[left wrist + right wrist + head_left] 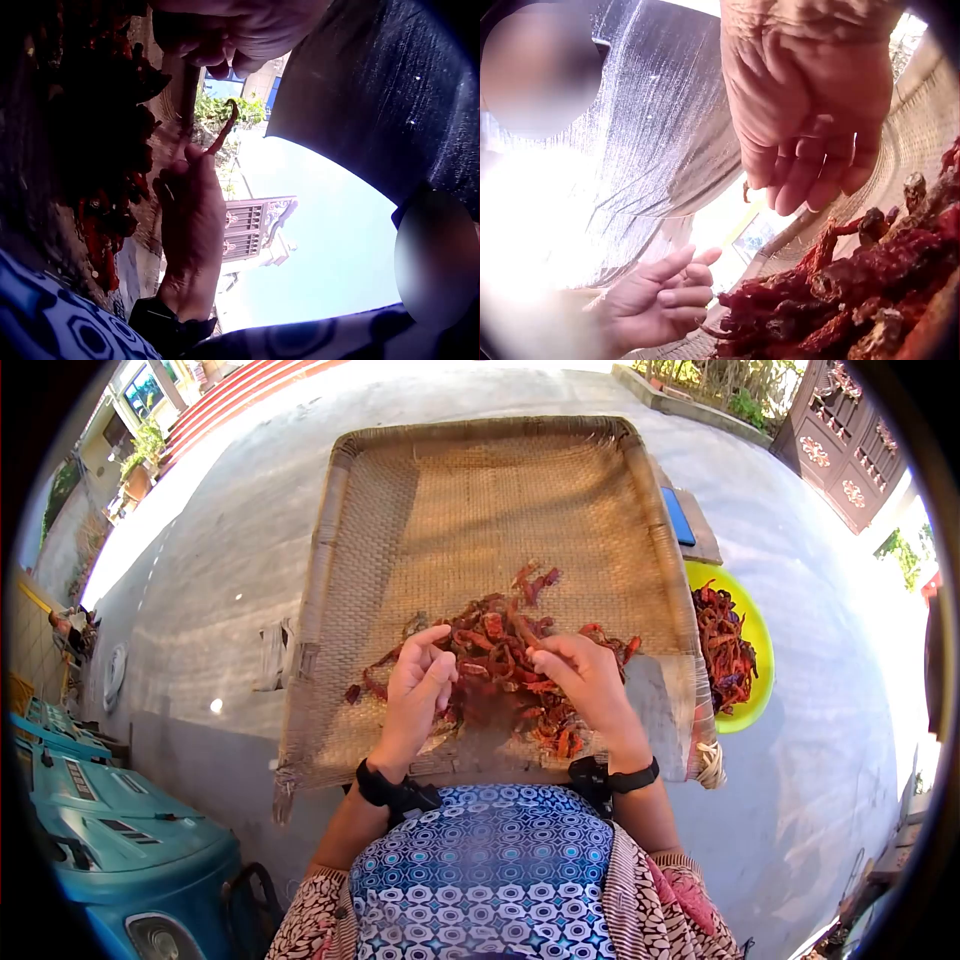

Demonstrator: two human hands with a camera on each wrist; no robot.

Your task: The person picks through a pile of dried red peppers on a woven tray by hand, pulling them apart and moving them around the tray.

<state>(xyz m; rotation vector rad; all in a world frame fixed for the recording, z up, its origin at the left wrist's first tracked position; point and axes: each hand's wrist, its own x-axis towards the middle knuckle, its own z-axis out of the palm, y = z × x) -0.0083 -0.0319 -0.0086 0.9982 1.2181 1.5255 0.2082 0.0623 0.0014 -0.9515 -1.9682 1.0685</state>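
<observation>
Big square woven bamboo tray (400, 510) on the lap, heap of dried red chillies (505, 660) at its near edge. Left hand (418, 685) fingers curl, seemingly pinching one; right hand (585, 678), fingers bent, rests on the heap's right side.

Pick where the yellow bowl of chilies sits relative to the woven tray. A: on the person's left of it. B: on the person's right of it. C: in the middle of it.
B: the yellow bowl sits just past the right edge of the tray.
</observation>
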